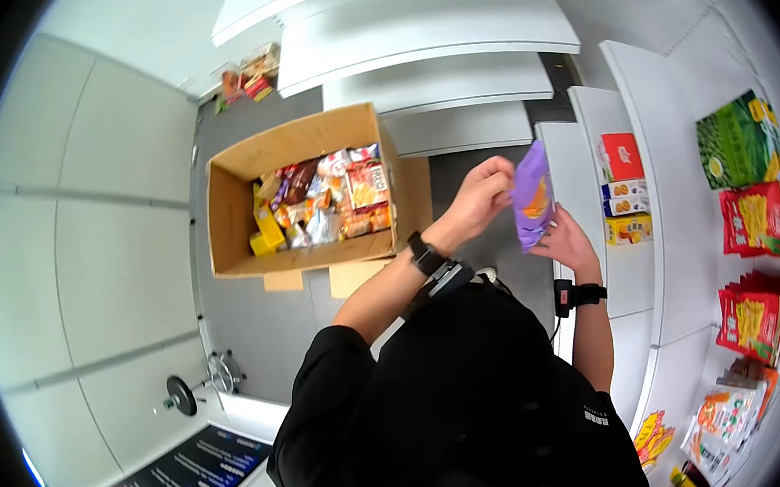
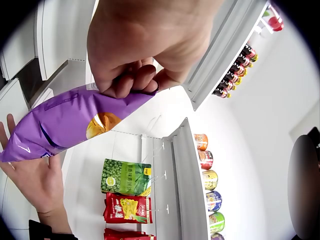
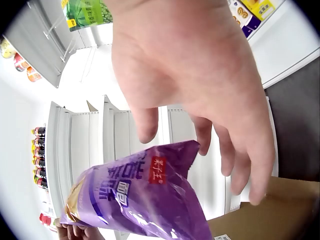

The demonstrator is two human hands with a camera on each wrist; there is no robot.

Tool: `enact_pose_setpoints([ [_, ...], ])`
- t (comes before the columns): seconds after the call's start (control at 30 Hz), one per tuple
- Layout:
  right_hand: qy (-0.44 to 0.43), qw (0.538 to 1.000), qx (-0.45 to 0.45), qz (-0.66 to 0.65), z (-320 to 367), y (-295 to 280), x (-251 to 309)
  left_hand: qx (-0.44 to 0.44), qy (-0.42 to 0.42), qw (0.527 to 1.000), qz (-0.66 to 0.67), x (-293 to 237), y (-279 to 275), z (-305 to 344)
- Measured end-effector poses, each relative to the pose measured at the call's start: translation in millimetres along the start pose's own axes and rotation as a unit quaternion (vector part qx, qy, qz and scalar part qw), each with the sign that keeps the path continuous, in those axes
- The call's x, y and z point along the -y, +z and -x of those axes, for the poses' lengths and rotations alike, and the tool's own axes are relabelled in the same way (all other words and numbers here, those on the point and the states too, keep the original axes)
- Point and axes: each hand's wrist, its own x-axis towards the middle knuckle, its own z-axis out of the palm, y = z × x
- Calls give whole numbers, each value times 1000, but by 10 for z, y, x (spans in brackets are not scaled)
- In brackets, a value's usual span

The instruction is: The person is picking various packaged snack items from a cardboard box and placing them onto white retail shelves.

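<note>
Beside white shelves (image 1: 626,271), purple bag (image 1: 531,198) in midair; left hand (image 1: 483,198) grips one end, fingers curled; right hand (image 1: 569,240) at other end, fingers loose, contact unclear; open cardboard carton (image 1: 227,210) nearby.

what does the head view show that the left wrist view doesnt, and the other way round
Only the head view: the open cardboard box of packaged snacks and the dark sign. Only the left wrist view: the row of dark bottles and the row of colourful containers. Both: the purple bag, left hand, right hand and green bag.
</note>
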Motion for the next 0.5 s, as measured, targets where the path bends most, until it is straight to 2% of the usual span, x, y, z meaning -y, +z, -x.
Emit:
enact_pose_setpoints([
  [0.07,-1,999,39,4,-17,5,-18,0,1,1000,1,-2,44,-3],
  [0.23,-16,997,71,-31,-130,19,-35,8,2,1000,-13,47,-39,-62],
  [0.33,-34,994,78,-72,-216,-128,-2,-42,-10,995,-90,5,-26,-60],
  [0.5,-146,983,22,-108,-104,-71,227,-14,-9,987,-159,60,-230,-271],
])
